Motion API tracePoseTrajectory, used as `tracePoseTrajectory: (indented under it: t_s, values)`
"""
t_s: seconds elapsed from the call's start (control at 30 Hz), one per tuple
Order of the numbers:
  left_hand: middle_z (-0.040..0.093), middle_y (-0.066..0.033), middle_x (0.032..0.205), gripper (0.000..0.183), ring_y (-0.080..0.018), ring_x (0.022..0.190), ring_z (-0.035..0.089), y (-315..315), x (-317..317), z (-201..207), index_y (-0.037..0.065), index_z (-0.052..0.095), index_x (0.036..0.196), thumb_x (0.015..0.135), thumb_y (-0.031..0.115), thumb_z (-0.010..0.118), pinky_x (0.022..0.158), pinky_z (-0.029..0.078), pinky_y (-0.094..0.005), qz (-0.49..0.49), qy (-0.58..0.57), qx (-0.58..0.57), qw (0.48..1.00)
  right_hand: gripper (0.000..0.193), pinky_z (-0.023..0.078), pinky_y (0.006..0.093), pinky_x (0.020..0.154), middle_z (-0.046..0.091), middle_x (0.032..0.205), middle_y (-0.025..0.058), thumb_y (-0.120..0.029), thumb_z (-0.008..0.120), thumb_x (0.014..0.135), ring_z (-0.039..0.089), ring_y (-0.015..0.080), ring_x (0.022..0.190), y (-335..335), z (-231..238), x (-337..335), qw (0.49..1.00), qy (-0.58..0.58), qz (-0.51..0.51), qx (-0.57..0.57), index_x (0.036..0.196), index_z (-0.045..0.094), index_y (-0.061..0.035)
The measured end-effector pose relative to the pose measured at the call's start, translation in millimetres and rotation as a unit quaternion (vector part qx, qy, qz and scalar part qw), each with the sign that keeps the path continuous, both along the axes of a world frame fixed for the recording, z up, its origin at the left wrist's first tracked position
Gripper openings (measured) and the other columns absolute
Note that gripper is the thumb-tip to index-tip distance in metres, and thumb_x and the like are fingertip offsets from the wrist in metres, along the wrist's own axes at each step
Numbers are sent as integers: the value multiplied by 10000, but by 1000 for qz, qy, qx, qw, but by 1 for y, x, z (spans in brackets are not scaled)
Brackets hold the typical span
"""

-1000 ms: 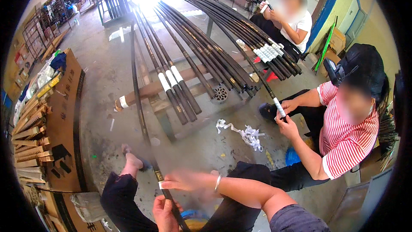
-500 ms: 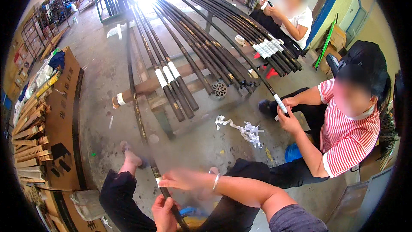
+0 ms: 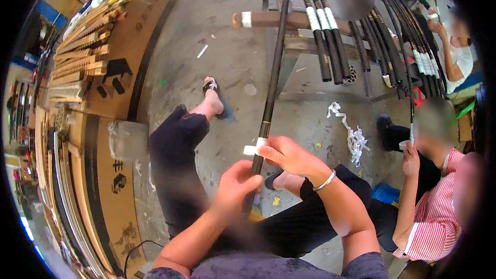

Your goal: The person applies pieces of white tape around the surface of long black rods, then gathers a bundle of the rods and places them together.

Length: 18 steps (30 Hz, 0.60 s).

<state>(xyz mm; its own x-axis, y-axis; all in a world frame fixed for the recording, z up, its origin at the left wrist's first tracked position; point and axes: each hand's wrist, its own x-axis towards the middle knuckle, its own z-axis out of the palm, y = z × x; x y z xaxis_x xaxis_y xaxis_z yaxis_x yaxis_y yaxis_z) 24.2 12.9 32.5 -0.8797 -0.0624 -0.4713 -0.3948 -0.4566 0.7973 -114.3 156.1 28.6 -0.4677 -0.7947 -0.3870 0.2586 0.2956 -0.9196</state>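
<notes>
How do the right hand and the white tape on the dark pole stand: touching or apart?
Touching. The head view shows the right hand, its thumb against the white tape on the dark pole, no gap visible.

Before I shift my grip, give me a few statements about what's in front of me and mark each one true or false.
1. The right hand touches the white tape on the dark pole. True.
2. The left hand is farther up the pole than the right hand. False: it is lower, nearer the body.
3. A tangle of white strips lies on the floor. True.
4. The silver bracelet is on the left wrist. False: it is on the right one.
5. The nearest co-worker's shirt is plain blue. False: it has red and white stripes.
</notes>
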Motion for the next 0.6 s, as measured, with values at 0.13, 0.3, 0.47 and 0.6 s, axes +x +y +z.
tracePoseTrajectory:
  t_s: [0.13, 0.3, 0.47, 0.6]
  values:
    - [621, -43, 833, 241, -141, 679, 584, 4, 1, 9, 9, 613, 1065, 874, 140, 679, 633, 482, -263, 48, -43, 74, 995, 364, 407, 302, 573, 506, 681, 0, -355, 511, 978, 461, 118, 625, 3, -5, 2, 1000, 14, 6, -1, 964, 607, -5]
    - [624, -58, 830, 245, -150, 661, 593, 10, -1, 5, 15, 599, 1068, 892, 171, 665, 633, 496, -270, 30, -26, 28, 999, 358, 411, 299, 577, 511, 683, -8, -350, 523, 973, 468, 115, 624, 1, -4, 6, 999, 47, -22, 9, 1010, 614, -5]
    - [612, -45, 839, 278, -136, 691, 583, 6, -5, 16, 2, 585, 1087, 862, 127, 688, 672, 495, -266, 63, -89, 126, 986, 324, 394, 274, 562, 500, 689, -23, -325, 539, 969, 445, 89, 621, 5, -1, 4, 1000, -13, -14, 1, 1023, 606, -14]
    - [614, -61, 838, 254, -152, 691, 596, 4, -3, 5, 3, 577, 1071, 868, 122, 672, 671, 516, -296, -25, -43, -1, 999, 299, 372, 261, 549, 463, 695, -44, -315, 536, 974, 419, 72, 622, -2, -2, 7, 997, 42, -20, -69, 999, 602, -24]
